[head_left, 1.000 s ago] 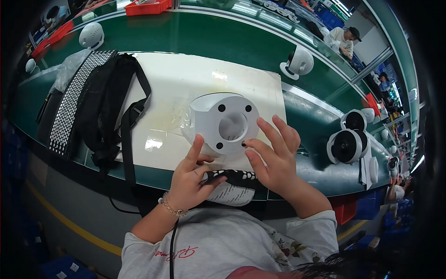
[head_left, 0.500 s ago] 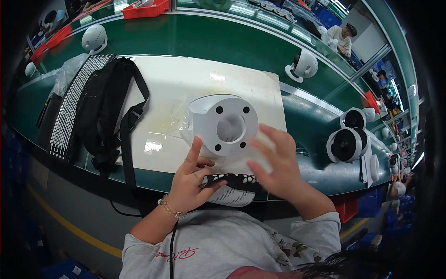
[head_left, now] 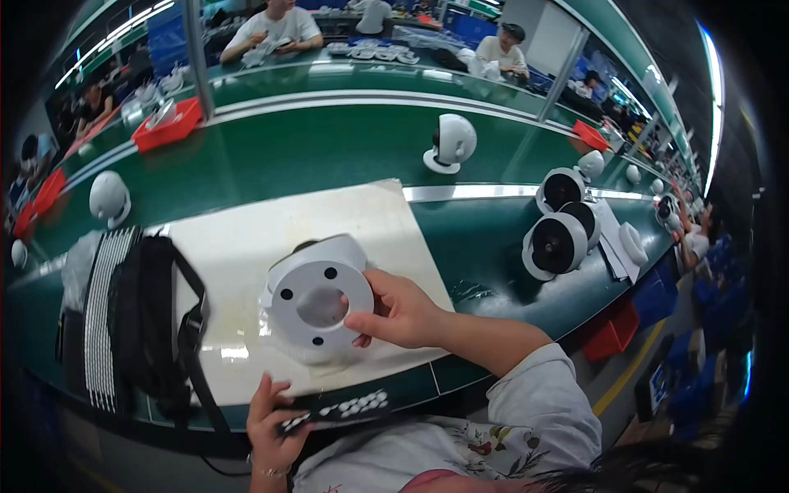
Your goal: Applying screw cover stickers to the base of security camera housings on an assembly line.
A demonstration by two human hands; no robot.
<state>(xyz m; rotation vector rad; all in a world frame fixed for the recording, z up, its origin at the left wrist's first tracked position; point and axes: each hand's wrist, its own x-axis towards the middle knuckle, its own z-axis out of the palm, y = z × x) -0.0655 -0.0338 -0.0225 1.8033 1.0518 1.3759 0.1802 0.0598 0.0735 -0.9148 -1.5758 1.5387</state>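
A white fan-like device [head_left: 288, 316] lies on the pale mat with its round ring-shaped base turned up. Three black round pads show on the base around its central hole; my right hand covers part of the ring. My right hand [head_left: 399, 311] grips the base's right rim, thumb on top and fingers curled around the edge. At the table's front edge, my left hand [head_left: 275, 423] holds a black sheet with rows of white dots [head_left: 353, 405], index finger raised and thumb against the sheet.
A black strapped bag [head_left: 152, 320] and a stack of dotted sheets [head_left: 103, 320] lie left on the mat [head_left: 386, 222]. White fans [head_left: 559, 245] stand at the right beside papers; another white unit [head_left: 452, 144] stands on the far green surface. People work across the bench.
My right hand has closed on the base, and the device is turned and tilted. My left hand has drawn back from it toward the table's edge with the dotted sheet. The view has swung right.
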